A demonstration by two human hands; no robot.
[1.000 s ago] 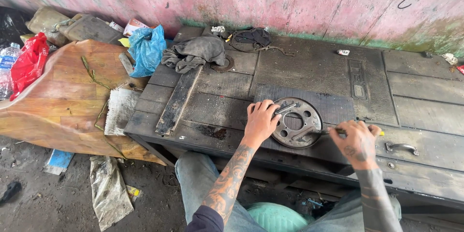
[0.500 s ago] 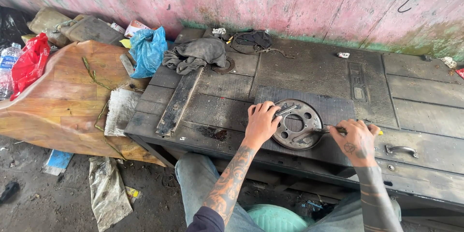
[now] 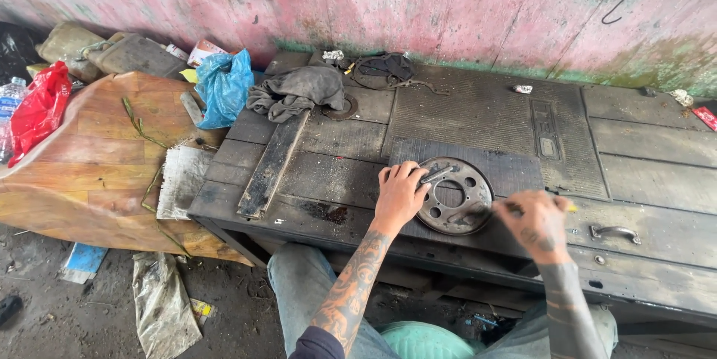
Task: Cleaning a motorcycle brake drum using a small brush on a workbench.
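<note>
Your left hand [image 3: 399, 196] is flat on the 9 o'clock edge of the round metal plate [image 3: 454, 196], fingers spread and pressing down rather than wrapped around anything, so that grip is open. The plate sits on a dark mat on the worktop [image 3: 336, 172], close to the front edge. Your right hand [image 3: 536, 224] is at the plate's 3 o'clock, closed around a thin tool with a yellow end [image 3: 570, 208], and its tip seems to be working at the rim; that hand is blurred, so the exact contact point is hard to call.

Biggest risk I'd guess: the tool tip skids off the greasy-looking metal and shoots toward your left fingers, since they're right across from it. The plate could also spin or slide under you, because only a flat palm pins it. The grey rag [image 3: 297, 91] at 11 o'clock is well apart, no issue there.
</note>
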